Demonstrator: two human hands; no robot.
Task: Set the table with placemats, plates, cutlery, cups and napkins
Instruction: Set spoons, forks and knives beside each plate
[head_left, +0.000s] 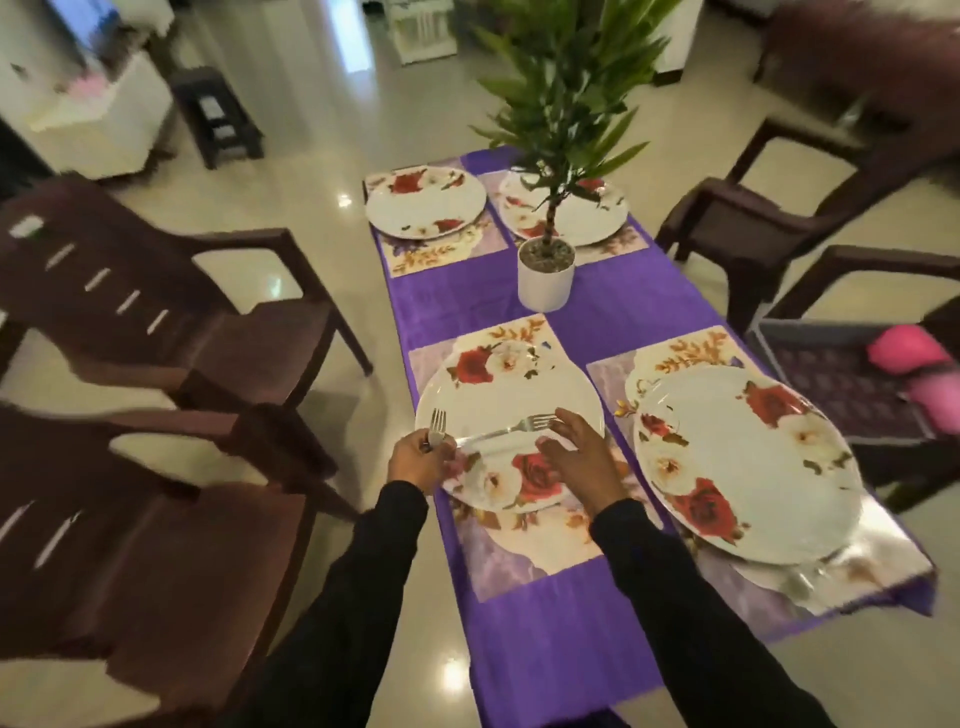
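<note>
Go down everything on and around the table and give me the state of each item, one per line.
Left hand: grips forks, one upright.
Right hand: open, over the near-left plate.
Near-left plate: on its placemat, a fork across it.
Near-right plate: on its placemat, bare.
Far plates: on placemats, bare.
Potted plant: upright, mid-table.
Chairs: unoccupied.

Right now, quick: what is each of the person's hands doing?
Left hand: closed, gripping upright forks.
Right hand: open, fingers relaxed over the plate, beside another fork lying there; touching it cannot be told.
</note>
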